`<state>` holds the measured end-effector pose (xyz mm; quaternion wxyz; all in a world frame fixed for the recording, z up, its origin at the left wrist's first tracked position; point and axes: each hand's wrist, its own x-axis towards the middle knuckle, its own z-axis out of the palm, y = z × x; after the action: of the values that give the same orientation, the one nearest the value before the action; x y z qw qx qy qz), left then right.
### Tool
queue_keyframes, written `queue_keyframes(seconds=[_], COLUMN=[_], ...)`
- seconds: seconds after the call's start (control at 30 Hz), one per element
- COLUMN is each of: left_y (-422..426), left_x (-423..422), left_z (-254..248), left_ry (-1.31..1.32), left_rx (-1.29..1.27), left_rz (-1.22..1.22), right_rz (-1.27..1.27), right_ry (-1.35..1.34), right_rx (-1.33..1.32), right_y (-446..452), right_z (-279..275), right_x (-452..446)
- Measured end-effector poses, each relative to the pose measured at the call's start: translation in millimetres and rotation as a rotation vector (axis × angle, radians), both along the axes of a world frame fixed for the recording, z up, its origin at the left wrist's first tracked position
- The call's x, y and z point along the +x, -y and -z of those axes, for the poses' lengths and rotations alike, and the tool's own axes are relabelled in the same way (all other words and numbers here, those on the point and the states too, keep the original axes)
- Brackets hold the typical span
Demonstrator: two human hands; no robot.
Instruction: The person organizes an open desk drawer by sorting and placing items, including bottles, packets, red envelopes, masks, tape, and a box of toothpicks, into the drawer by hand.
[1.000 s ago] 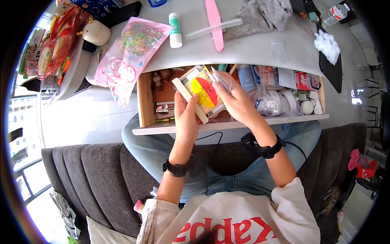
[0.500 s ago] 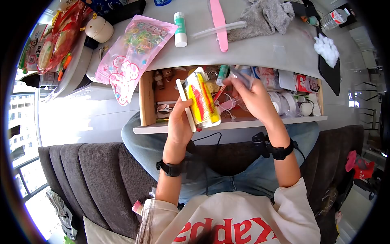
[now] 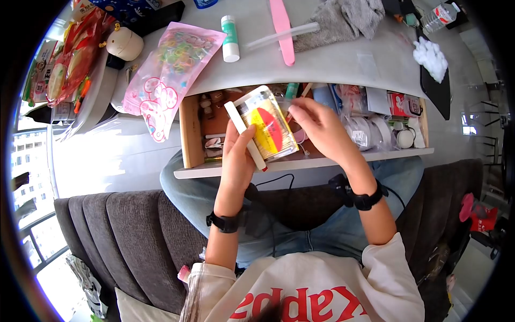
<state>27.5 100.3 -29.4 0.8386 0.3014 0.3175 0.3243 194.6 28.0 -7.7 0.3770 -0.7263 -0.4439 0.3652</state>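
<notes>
My left hand [image 3: 240,153] grips a flat clear pack [image 3: 268,126] with a yellow and red label; thin pale sticks show through it. The same hand holds a narrow white bar [image 3: 245,137] along the pack's left side. Both are held tilted above the open drawer [image 3: 193,134]. Just right of the pack, my right hand [image 3: 317,124] hovers over the drawer with its fingers bent together. What lies between those fingertips, if anything, I cannot make out.
Clear bags and white round containers [image 3: 359,134] fill the drawer's right side. On the desk [image 3: 343,70] lie a pink pouch [image 3: 171,75], a glue stick [image 3: 230,40], a pink flat strip [image 3: 282,32] and a grey cloth [image 3: 343,24]. A bottle [image 3: 440,19] stands far right.
The pack has turned in my left hand, showing its label more squarely. My right hand has shifted slightly left and down, toward the pack. The dark grey item no longer shows in its fingers.
</notes>
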Motion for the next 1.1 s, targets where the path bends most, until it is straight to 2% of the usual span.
queue_keyframes(seconds=[0.07, 0.2, 0.23, 0.33, 0.37, 0.47, 0.5, 0.57, 0.7, 0.73, 0.8, 0.93, 1.1], left_y=[4, 0, -1, -6, -9, -22, -25, -33, -38, -38, -40, -33, -11], left_x=[6, 1, 1, -1, -1, -1, 1, 2, 2, 0, -4, 1, 15], left_z=[-11, -7, -6, -5, -3, 1, -2, -3, -1, 1, 7, -13, -28], left_ry=[-0.064, -0.031, -0.023, -0.015, -0.021, -0.079, -0.049, -0.065, -0.223, -0.293, -0.434, -0.647, -0.846], left_rx=[0.116, 0.106, 0.106, 0.109, 0.11, 0.083, 0.105, 0.157, 0.302, 0.416, 0.645, 0.731, 1.085], left_rz=[-0.008, 0.075, 0.088, 0.117, 0.117, 0.122, 0.133, 0.159, 0.138, 0.148, 0.166, 0.261, 0.368], right_rz=[-0.044, 0.149, 0.172, 0.123, 0.08, 0.162, 0.198, 0.217, 0.244, 0.252, 0.242, 0.199, 0.223], right_ry=[-0.245, -0.1, -0.32, -0.414, -0.402, -0.378, -0.498, -0.555, -0.619, -0.618, -0.758, -1.124, -1.383], right_rx=[-0.105, 0.272, 0.262, 0.23, 0.141, 0.157, 0.179, 0.183, 0.247, 0.275, 0.312, 0.421, 0.443], right_y=[4, 7, 5, 1, 1, -1, 0, 1, 6, 7, 10, 15, 20], right_z=[-26, 12, 17, 17, 18, 22, 20, 20, 28, 29, 28, 23, 27], right_x=[-6, -31, -32, -27, -23, -14, -10, -3, 3, 3, 4, 9, 16])
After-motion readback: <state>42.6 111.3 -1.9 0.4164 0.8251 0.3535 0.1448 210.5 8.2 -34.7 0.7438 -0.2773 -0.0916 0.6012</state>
